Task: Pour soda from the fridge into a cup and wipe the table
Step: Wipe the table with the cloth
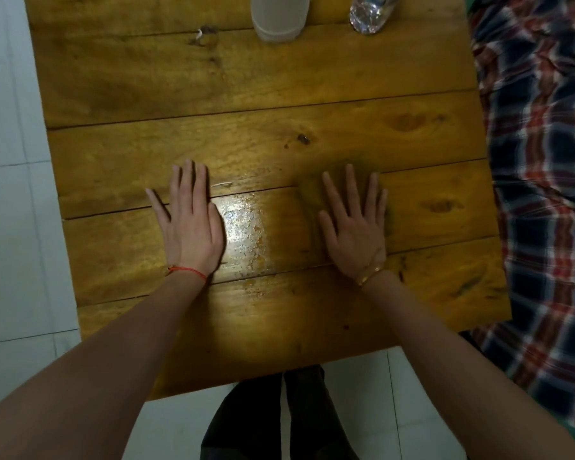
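Plank wooden table (246,78), wet glossy patch at centre, on white tiled floor (10,194); plaid fabric (545,161) alongside. Far edge: white cup (279,18), clear bottle (370,13), label unreadable. Left hand (190,224) flat, fingers extended, on bare wood. Right hand (356,224) spread flat, pressing an olive cloth (309,200).
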{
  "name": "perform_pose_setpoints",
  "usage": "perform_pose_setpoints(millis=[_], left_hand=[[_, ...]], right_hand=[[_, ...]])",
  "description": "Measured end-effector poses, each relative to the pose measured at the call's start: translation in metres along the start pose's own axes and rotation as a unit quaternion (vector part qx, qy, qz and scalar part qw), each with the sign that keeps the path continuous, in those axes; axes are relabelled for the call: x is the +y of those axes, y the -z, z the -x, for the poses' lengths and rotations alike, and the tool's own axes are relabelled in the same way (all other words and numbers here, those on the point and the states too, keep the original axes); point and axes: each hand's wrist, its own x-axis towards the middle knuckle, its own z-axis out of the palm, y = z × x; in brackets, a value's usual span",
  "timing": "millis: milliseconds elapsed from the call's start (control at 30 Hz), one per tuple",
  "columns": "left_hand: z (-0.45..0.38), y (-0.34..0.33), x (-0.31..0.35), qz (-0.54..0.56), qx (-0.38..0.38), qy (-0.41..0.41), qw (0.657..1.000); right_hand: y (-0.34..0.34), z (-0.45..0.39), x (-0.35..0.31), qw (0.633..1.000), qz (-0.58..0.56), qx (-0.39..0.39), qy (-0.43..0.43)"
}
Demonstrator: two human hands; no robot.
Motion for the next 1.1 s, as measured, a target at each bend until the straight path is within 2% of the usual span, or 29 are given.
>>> perform_pose_setpoints(millis=[200, 300, 433, 600, 767, 867, 967, 1100], left_hand=[[-0.002, -0.003, -0.001, 0.006, 0.003, 0.009, 1.000], [-0.003, -0.003, -0.001, 0.005, 0.002, 0.010, 1.000], [-0.003, -0.001, -0.002, 0.006, -0.004, 0.009, 1.000], [-0.003, -0.001, -0.003, 0.014, -0.003, 0.003, 1.000], [-0.002, -0.001, -0.005, 0.020, -0.001, 0.002, 1.000], [-0.002, -0.001, -0.005, 0.024, 0.001, 0.005, 1.000], [-0.001, -0.001, -0.006, 0.035, 0.001, 0.005, 0.999], [0.000, 0.002, -0.008, 0.072, 0.000, -0.004, 0.997]], right_hand=[[0.013, -0.093, -0.011, 0.982, -0.045, 0.030, -0.179], [0.014, -0.122, -0.039, 0.976, -0.042, 0.038, -0.212], [0.014, -0.134, -0.080, 0.991, -0.037, 0.029, -0.124], [0.000, -0.093, -0.129, 0.999, -0.032, 0.035, 0.023], [-0.003, -0.051, -0.099, 0.998, -0.037, 0.022, 0.050], [0.000, -0.036, -0.052, 0.999, -0.027, 0.031, -0.006], [0.005, -0.036, -0.008, 0.994, -0.029, 0.024, -0.102], [0.006, -0.053, -0.019, 0.967, -0.063, 0.029, -0.247]])
